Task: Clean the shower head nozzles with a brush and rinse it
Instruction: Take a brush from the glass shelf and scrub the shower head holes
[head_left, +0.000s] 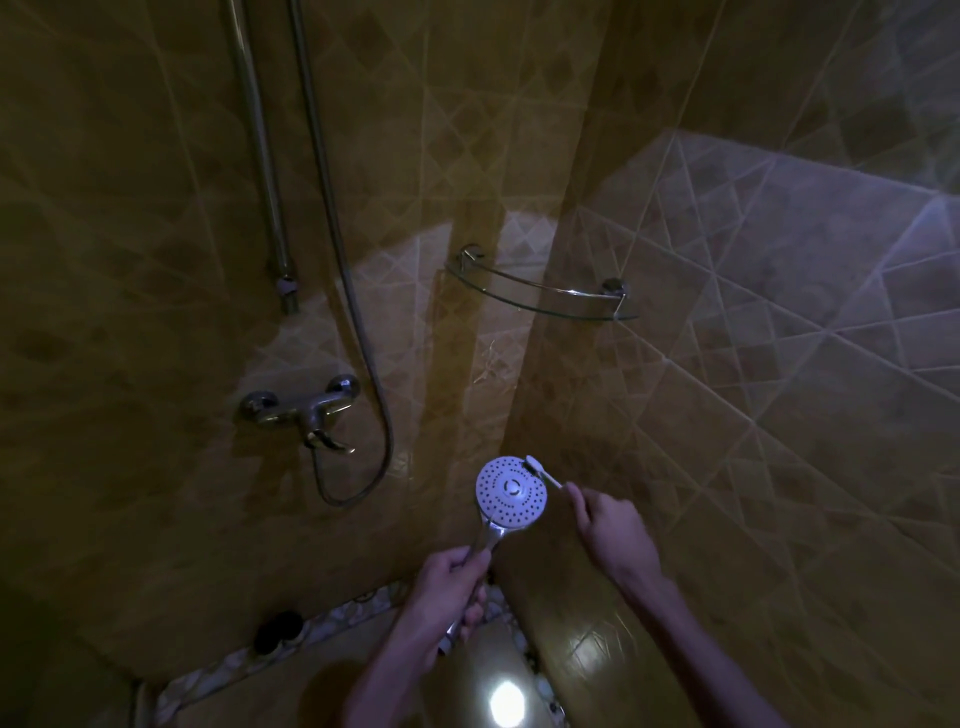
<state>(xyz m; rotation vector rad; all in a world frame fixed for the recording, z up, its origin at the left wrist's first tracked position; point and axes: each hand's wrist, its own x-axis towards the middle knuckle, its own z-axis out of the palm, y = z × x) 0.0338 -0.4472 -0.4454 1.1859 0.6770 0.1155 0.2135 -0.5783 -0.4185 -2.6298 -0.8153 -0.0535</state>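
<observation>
A round white shower head (511, 492) with rows of dark nozzles faces up at me, lit brightly in a dim shower. My left hand (447, 597) grips its chrome handle from below. My right hand (605, 522) pinches the handle of a small white brush (543, 471), like a toothbrush. The brush's bristle end lies on the upper right rim of the nozzle face.
A chrome mixer tap (304, 410) sits on the tiled wall to the left, with the hose (363, 338) looping down from it. A riser rail (265, 171) runs up the wall. A glass corner shelf (545, 291) hangs above the shower head. A dark drain (278, 631) lies low left.
</observation>
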